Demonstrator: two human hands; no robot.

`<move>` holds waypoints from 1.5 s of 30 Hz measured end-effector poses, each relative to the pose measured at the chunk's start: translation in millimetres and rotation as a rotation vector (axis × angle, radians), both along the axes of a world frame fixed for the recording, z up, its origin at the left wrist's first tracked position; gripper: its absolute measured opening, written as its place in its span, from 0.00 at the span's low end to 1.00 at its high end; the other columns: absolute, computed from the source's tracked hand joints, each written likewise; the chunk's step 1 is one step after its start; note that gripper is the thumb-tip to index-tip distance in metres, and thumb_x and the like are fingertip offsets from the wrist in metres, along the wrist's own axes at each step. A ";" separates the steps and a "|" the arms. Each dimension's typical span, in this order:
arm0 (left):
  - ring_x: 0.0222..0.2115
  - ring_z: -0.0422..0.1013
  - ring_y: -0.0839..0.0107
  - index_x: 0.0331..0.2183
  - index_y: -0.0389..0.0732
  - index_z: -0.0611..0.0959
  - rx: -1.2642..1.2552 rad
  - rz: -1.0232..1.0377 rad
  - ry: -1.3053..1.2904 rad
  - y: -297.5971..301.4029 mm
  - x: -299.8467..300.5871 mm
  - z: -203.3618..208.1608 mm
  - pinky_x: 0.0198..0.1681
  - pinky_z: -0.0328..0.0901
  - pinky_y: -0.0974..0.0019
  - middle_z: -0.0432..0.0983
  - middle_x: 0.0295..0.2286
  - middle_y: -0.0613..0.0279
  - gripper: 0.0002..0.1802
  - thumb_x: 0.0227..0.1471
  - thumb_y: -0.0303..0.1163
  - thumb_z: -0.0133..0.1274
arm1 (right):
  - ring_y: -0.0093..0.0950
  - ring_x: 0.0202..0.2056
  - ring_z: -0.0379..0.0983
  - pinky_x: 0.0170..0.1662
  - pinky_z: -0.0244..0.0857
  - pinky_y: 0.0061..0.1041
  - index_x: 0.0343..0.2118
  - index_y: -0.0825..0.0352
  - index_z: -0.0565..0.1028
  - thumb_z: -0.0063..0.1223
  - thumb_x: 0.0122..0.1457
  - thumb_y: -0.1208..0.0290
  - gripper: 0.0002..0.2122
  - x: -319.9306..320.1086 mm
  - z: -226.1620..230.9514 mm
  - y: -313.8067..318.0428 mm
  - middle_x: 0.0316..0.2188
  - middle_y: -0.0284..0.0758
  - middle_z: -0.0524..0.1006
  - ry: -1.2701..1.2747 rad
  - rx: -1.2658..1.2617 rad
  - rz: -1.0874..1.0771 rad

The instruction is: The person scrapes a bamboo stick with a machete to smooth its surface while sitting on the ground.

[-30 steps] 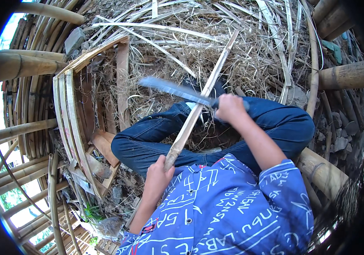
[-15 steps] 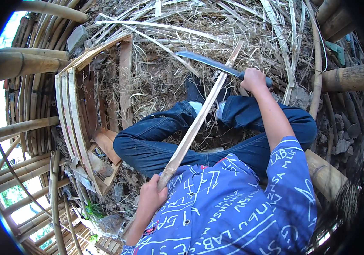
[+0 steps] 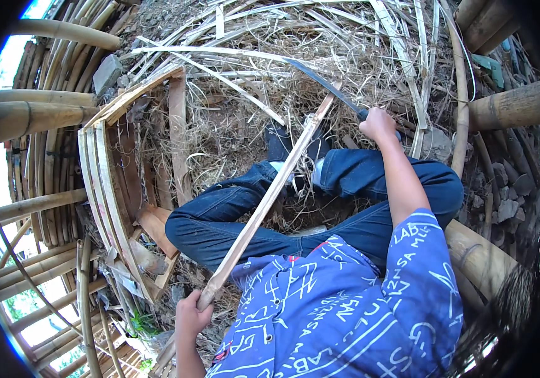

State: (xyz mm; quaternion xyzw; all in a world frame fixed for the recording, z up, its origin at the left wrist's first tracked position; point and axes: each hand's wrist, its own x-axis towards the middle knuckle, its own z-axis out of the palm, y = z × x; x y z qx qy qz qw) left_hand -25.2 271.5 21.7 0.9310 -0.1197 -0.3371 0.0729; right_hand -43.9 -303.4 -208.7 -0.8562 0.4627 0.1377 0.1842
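A long split bamboo strip [image 3: 263, 208] slants from lower left to upper right across my crossed legs. Its near end is gripped in my left hand [image 3: 192, 314], closed at the lower left. My right hand [image 3: 379, 125] is wrapped round the handle of a machete [image 3: 325, 84], whose dark curved blade points up and to the left. The blade lies over or against the strip near its far end; I cannot tell whether it is cutting in. Part of the handle is hidden by my fingers.
On the left stands a wooden crate-like frame [image 3: 103, 183] beside bamboo poles [image 3: 36, 116]. Thin bamboo slats [image 3: 219, 52] and curled shavings [image 3: 232, 135] cover the ground ahead. A thick bamboo pole [image 3: 509, 110] juts in at right, above rubble [image 3: 506, 208].
My left hand has moved down and left, drawing the strip back with it. The machete has tilted more steeply and now meets the strip nearer its far end.
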 end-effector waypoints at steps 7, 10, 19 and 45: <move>0.18 0.64 0.66 0.29 0.34 0.72 -0.143 0.050 0.292 -18.9 23.3 -45.4 0.25 0.61 0.60 0.68 0.18 0.51 0.13 0.54 0.35 0.53 | 0.48 0.36 0.77 0.43 0.70 0.39 0.29 0.73 0.79 0.53 0.42 0.68 0.14 8.2 42.8 40.6 0.31 0.54 0.79 -0.265 0.255 -0.071; 0.19 0.62 0.62 0.29 0.33 0.70 -0.300 0.050 0.334 -51.9 25.0 -54.3 0.26 0.61 0.58 0.68 0.18 0.50 0.16 0.56 0.38 0.52 | 0.46 0.35 0.78 0.42 0.71 0.38 0.31 0.72 0.79 0.53 0.41 0.67 0.15 -1.8 60.9 82.7 0.29 0.53 0.79 -0.368 0.419 -0.019; 0.31 0.70 0.34 0.30 0.30 0.72 -0.190 -0.052 0.096 -121.5 20.9 -66.4 0.32 0.63 0.43 0.73 0.24 0.32 0.22 0.58 0.43 0.48 | 0.46 0.32 0.77 0.40 0.72 0.41 0.29 0.65 0.79 0.54 0.40 0.69 0.12 -47.5 111.1 215.2 0.25 0.48 0.79 -0.300 0.603 0.443; 0.31 0.70 0.35 0.33 0.34 0.69 -0.080 -0.086 0.030 -103.4 17.9 -64.4 0.34 0.63 0.40 0.74 0.25 0.34 0.11 0.51 0.31 0.51 | 0.41 0.33 0.79 0.39 0.74 0.35 0.27 0.68 0.80 0.62 0.41 0.63 0.13 -18.9 57.6 185.5 0.29 0.45 0.80 -0.021 0.099 0.423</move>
